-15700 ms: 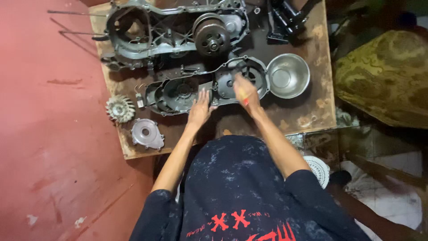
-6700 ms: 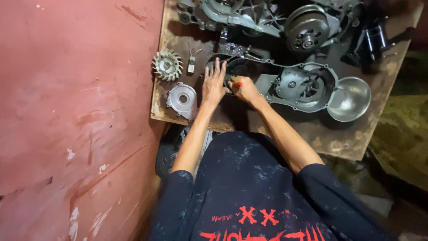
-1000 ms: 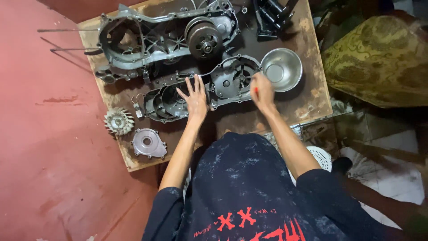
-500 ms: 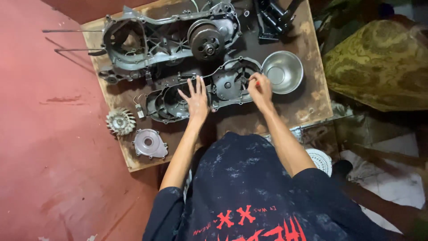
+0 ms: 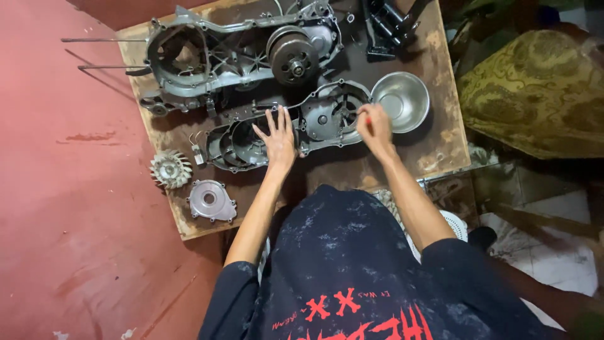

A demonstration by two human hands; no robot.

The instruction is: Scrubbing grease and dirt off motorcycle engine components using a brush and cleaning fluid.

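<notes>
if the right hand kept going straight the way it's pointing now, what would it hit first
Probably the steel bowl: the right hand rests at the engine cover end, pointing up-right toward the bowl's rim close by. Depth is uncertain.

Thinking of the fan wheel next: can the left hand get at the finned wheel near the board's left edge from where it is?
Probably yes. The left hand lies flat on the engine cover; the finned wheel sits apart with bare board around it.
</notes>
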